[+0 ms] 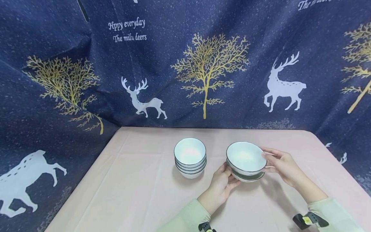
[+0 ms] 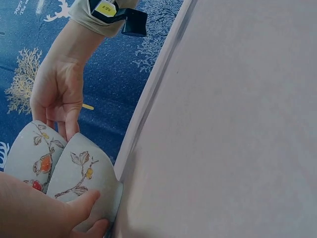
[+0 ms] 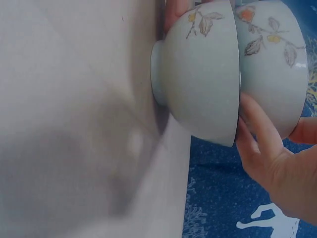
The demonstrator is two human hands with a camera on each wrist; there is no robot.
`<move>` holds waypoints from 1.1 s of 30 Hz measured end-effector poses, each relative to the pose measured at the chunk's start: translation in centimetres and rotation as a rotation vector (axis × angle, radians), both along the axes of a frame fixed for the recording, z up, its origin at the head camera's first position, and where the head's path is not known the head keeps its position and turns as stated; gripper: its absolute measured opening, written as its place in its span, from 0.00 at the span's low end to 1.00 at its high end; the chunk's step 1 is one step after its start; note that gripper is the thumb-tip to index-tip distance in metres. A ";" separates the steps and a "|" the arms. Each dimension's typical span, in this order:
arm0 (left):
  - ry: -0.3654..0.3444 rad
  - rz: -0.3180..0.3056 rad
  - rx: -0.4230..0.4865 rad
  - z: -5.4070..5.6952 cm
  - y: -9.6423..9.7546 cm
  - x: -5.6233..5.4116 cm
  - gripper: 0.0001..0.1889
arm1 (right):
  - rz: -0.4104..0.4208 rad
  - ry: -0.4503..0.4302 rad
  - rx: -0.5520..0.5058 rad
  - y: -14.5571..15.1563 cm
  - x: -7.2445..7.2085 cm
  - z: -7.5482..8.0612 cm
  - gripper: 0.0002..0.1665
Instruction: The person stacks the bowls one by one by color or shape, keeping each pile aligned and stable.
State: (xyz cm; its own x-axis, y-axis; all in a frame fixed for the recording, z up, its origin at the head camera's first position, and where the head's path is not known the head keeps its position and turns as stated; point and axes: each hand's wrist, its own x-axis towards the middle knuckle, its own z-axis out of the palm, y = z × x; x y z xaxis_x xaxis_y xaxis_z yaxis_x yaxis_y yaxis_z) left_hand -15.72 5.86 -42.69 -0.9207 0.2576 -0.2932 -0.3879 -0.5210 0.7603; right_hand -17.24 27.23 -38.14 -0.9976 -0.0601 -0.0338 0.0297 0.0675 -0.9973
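Observation:
Two white bowls with dark rims are at the right of the table, one partly inside the other. My right hand [image 1: 285, 167] pinches the upper bowl [image 1: 246, 161], its thumb over the rim and its fingers underneath. The upper bowl is tilted and raised a little from the lower bowl [image 1: 247, 178]. My left hand [image 1: 218, 188] holds the lower bowl by its left side. Painted twigs and leaves show on the lower bowl [image 2: 94, 163] in the left wrist view. In the right wrist view, the foot of the lower bowl [image 3: 203, 84] is at the tabletop.
A stack of several matching bowls [image 1: 189, 175] stands to the left of the hands. Pale pink cloth covers the table [image 1: 130, 187]. A dark blue curtain [image 1: 226, 112] with deer and trees hangs behind the far edge.

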 end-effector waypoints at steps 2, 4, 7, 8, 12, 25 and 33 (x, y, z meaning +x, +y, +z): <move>0.002 0.001 0.003 -0.1 0.0 0.0 0.27 | 0.002 -0.001 0.018 -0.1 0.1 0.1 0.34; 0.000 0.003 0.004 -0.2 0.1 -0.1 0.27 | 0.002 -0.005 0.048 -0.2 0.1 0.1 0.34; 0.001 0.001 0.000 -0.2 0.1 -0.1 0.27 | -0.004 -0.017 0.084 -0.3 0.1 0.2 0.34; -0.001 0.001 -0.001 -0.2 0.1 -0.1 0.27 | -0.007 -0.021 0.086 -0.4 0.1 0.2 0.34; 0.007 -0.003 -0.003 -0.2 0.0 -0.1 0.26 | -0.016 -0.025 0.088 -0.4 0.2 0.2 0.33; -0.006 0.013 0.008 -0.2 0.1 -0.2 0.26 | -0.055 -0.037 0.154 -0.8 0.0 0.6 0.31; -0.002 0.005 -0.001 -0.1 0.1 -0.3 0.27 | -0.071 -0.038 0.209 -0.8 0.2 0.8 0.30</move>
